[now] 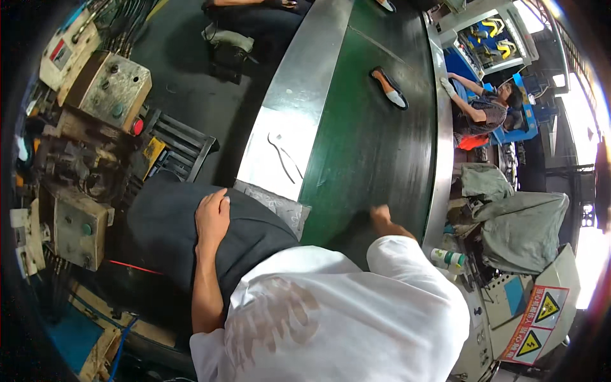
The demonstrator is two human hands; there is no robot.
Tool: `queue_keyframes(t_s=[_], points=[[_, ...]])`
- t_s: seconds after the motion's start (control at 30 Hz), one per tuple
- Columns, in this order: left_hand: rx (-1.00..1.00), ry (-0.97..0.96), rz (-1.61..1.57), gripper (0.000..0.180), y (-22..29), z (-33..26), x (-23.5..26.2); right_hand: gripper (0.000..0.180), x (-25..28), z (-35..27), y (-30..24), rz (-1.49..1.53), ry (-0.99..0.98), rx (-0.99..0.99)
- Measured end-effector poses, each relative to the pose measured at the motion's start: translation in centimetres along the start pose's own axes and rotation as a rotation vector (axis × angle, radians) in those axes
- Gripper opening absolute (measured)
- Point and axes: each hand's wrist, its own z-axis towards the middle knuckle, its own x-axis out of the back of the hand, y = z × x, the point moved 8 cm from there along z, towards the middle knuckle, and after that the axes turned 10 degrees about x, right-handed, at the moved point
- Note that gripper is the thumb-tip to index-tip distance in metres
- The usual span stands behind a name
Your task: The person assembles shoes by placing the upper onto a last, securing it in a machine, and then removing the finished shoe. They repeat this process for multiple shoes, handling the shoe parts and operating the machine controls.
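Green-and-white canister (pixel 447 257) beside conveyor belt (pixel 372 153), contents hidden

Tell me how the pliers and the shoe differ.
The pliers lie on the pale metal edge; the shoe lies on the green belt. The pliers are thin, with two handles spread apart; the shoe is one broader, rounded shape. The pliers look dark; the shoe has a dark rim with orange-brown and whitish parts inside. Both lie unheld, slanting down to the right.
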Motion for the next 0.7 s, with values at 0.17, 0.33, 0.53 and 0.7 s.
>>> queue_keyframes(t_s=[0.17,0.33,0.53,0.7], points=[[0.022,0.017,0.032,0.024,0.6,0.8,-0.6,0.026,2.7,0.2,-9.2,0.315,0.049,-0.919],[0.040,0.045,0.046,0.024,1.0,1.1,0.0,0.029,8.3,2.2,-9.3,0.161,-0.152,-1.265],[0.036,0.088,-0.034,0.022,0.1,0.5,0.1,0.035,10.4,-0.1,-6.5,-0.050,-0.295,-1.504],[0.034,0.127,-0.057,0.022,-0.1,-0.5,1.3,0.046,9.4,2.8,-4.7,0.629,-0.398,-1.078]])
